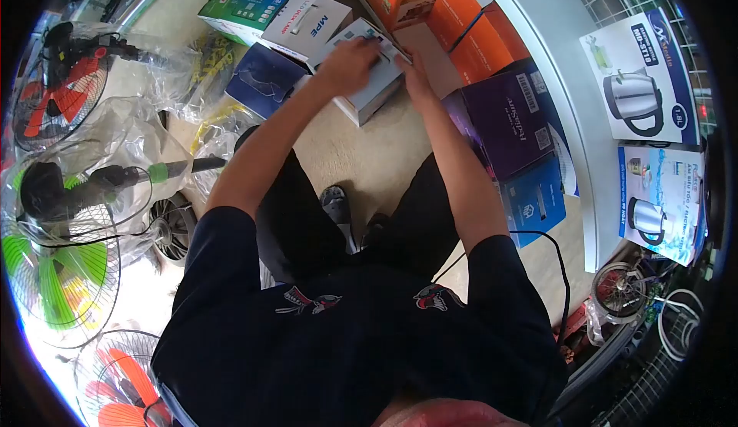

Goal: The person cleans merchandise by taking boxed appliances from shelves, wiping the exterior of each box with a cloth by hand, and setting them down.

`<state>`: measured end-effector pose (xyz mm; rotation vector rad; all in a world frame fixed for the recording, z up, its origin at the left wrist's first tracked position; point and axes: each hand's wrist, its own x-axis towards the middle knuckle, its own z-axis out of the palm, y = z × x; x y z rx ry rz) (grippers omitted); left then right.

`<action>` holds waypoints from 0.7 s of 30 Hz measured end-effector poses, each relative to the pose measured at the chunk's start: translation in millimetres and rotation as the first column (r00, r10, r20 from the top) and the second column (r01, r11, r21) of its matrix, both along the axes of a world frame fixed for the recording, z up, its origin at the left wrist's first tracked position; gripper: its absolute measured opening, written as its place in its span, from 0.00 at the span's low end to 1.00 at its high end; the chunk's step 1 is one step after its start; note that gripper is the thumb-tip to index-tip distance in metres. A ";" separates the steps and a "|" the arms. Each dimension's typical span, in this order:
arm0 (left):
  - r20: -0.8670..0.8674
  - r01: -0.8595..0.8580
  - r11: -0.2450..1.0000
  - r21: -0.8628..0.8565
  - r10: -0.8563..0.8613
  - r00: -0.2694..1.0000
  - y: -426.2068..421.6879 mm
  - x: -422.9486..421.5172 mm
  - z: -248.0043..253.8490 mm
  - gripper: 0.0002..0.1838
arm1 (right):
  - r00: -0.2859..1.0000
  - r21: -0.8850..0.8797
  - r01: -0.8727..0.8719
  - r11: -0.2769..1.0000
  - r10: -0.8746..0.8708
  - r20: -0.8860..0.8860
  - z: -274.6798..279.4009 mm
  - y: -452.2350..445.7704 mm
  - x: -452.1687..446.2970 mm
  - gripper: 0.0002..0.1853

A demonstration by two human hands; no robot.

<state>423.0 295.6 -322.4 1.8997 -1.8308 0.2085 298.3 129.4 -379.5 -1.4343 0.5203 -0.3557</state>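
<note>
A pale grey-blue box [374, 89] with white sides lies on the floor ahead of me, tilted at an angle. Over its top face, my left hand [351, 66] is slightly blurred with its fingers curled in; whatever is between them, I cannot make out. My right hand [416, 79] grips the box's right edge. Just left of it stand a white LED desk lamp box [311, 23] marked MPE and a dark blue box [265, 81]. A green and blue box [244, 8] sits behind these.
Orange cartons [469, 39] stand at the back right. A purple PediaSure carton [511, 123] and a blue box [536, 200] are on my right, beside a white shelf edge [596, 173] with kettle boxes [642, 77]. Plastic-wrapped fans [65, 96] line the left. A black cable [565, 273] hangs at right.
</note>
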 end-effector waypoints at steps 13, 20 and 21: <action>-0.981 -0.200 0.980 -0.023 0.016 0.194 58.0 -66.2 91.4 0.23 | 0.958 -0.200 0.278 0.940 -0.285 -0.010 -16.3 5.0 17.9 0.35; -0.831 -0.293 0.952 -0.090 0.090 0.548 46.1 -159.9 60.2 0.27 | 0.945 0.711 0.053 0.701 -0.266 0.192 103.3 122.2 -98.2 0.26; -0.669 -0.250 0.957 -0.145 0.091 0.737 43.1 -171.1 51.1 0.28 | 0.934 0.596 0.119 0.794 -0.294 0.205 104.1 124.4 -103.6 0.23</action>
